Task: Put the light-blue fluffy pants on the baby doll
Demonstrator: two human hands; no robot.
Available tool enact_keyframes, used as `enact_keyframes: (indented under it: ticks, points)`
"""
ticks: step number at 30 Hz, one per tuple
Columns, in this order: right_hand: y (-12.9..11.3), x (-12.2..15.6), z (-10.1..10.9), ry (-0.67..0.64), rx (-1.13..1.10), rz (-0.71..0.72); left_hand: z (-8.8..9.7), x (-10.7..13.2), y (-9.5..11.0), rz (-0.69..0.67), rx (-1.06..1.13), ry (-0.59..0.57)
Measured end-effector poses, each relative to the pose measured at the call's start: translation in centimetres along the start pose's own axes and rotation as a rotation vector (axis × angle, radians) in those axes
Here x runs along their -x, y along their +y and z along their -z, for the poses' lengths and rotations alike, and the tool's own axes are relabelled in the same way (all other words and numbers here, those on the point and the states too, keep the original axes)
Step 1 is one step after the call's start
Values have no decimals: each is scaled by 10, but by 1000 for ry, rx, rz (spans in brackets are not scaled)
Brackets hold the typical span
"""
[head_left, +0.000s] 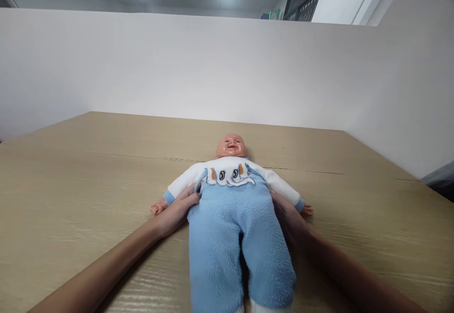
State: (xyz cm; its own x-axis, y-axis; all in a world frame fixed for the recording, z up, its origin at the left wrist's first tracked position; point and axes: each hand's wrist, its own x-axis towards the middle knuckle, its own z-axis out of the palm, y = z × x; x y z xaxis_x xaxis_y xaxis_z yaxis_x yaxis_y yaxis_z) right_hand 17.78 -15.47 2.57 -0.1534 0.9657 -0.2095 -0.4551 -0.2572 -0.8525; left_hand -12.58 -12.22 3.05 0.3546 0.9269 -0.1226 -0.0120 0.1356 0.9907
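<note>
A baby doll lies on its back, head away from me and arms spread out to the sides. It wears a white long-sleeved top under fuzzy light-blue overalls with an elephant face on the bib. At the waist on the left, my left hand is closed on the side of the overalls, its fingertips tucked at the cloth's edge. My right hand grips the opposite side of the waist, its fingers partly hidden by the doll's body. The feet are cut off by the bottom of the view.
The doll rests on a wood-grain table with a seam running across it. Behind the table stands a low white partition, and a white wall rises on the right. A dark object shows at the right edge.
</note>
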Motion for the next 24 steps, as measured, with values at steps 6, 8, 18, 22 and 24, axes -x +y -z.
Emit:
enact_keyframes:
  ticks: [6, 8, 18, 22, 24]
  points:
    - [0, -5, 4, 4, 71, 76, 10, -6, 12, -132, -196, -37]
    - [-2, -6, 4, 0, 90, 92, 12, -9, 14, -148, -208, -42]
    - [-9, -4, 20, 16, 521, 380, 12, -14, 15, -349, -158, -39]
    - [-20, -11, 15, -4, 529, 435, 3, -19, 22, -359, -186, -49]
    - [-22, -21, 14, -13, 417, 364, 1, -21, 21, -297, -221, -5]
